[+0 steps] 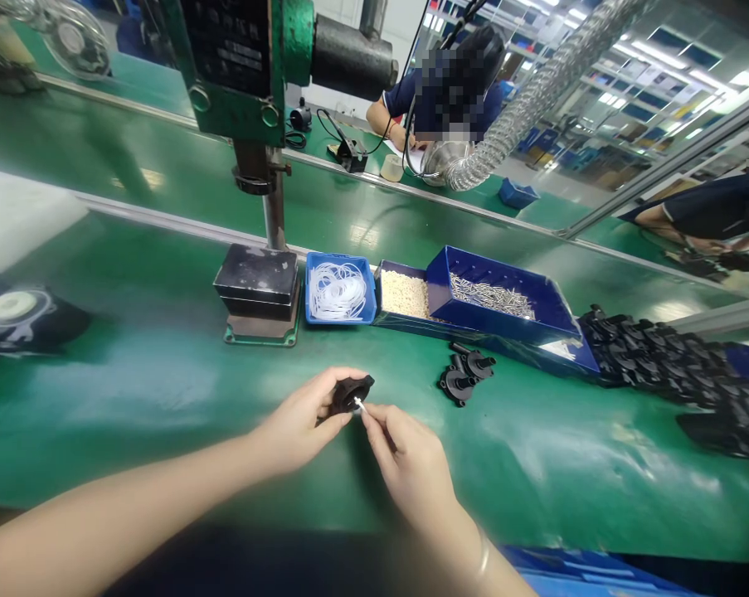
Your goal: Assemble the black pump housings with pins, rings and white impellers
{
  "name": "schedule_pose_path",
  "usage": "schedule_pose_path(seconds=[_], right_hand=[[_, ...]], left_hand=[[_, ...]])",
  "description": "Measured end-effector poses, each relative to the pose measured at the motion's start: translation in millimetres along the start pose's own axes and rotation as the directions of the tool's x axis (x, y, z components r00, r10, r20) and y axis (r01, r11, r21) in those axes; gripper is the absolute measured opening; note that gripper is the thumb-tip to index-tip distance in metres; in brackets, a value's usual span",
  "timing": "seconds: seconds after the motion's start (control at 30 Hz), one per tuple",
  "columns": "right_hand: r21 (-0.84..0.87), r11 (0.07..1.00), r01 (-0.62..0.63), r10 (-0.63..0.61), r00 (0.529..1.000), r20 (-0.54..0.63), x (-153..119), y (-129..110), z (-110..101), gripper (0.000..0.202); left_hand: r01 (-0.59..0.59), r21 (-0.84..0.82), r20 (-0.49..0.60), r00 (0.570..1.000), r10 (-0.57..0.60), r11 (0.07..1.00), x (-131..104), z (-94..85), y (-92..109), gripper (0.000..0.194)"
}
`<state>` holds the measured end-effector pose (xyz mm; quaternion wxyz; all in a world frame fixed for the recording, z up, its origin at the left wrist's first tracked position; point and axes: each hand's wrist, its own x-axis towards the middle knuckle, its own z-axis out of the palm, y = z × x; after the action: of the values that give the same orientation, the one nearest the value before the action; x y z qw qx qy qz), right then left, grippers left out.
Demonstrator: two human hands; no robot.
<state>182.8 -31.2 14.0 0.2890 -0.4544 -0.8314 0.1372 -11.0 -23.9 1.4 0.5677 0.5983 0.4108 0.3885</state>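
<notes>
A round black plastic part is held between the thumb and fingers of my left hand, above the green table. My right hand pinches a small white piece whose tip is at the face of the black part. How far the white piece reaches into it is too small to tell. Two similar black parts lie on the table to the right of my hands. Beyond them stand a blue tray of white rings, a bin of small cream pieces and a blue bin of metal pins.
A green press with a black block under it stands behind my hands. Many black parts are piled at the right. White-centred parts lie at the far left. Two people sit beyond the metal rails, near a clear flexible duct.
</notes>
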Motion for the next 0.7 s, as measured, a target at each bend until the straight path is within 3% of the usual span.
schedule_pose_path(seconds=[0.2, 0.33, 0.43, 0.5, 0.53, 0.6, 0.7], right_hand=[[-0.108, 0.99, 0.093, -0.098, 0.994, -0.043, 0.6, -2.6, 0.7, 0.014], [-0.127, 0.989, 0.079, -0.085, 0.995, -0.042, 0.8, -2.1, 4.9, 0.017], [-0.02, 1.0, -0.01, 0.011, 1.0, 0.006, 3.1, 3.2, 11.7, 0.021], [0.198, 0.964, -0.178, 0.162, 0.982, 0.094, 5.8, 6.9, 15.5, 0.025], [0.334, 0.9, -0.282, 0.239, 0.957, 0.164, 7.1, 8.2, 16.5, 0.027], [0.562, 0.685, -0.464, 0.348, 0.886, 0.307, 9.3, 10.7, 16.2, 0.03], [0.71, 0.369, -0.599, 0.459, 0.782, 0.421, 11.4, 21.2, 12.0, 0.044]], left_hand=[[-0.233, 0.38, 0.019, 0.969, 0.245, 0.895, -2.5, 2.5, -6.3, 0.048], [-0.288, 0.436, 0.069, 0.955, 0.287, 0.853, -5.0, 5.0, -10.3, 0.055], [-0.262, 0.439, 0.099, 0.965, 0.244, 0.859, -2.1, 3.4, -13.1, 0.058], [-0.265, 0.437, 0.128, 0.964, 0.233, 0.86, 1.9, 1.6, -13.0, 0.061], [-0.285, 0.43, 0.153, 0.958, 0.241, 0.857, 4.0, 0.5, -11.9, 0.063], [-0.349, 0.419, 0.224, 0.934, 0.278, 0.838, 7.5, -3.3, -7.5, 0.067], [-0.384, 0.469, 0.267, 0.92, 0.287, 0.795, 10.5, -16.3, 3.7, 0.061]])
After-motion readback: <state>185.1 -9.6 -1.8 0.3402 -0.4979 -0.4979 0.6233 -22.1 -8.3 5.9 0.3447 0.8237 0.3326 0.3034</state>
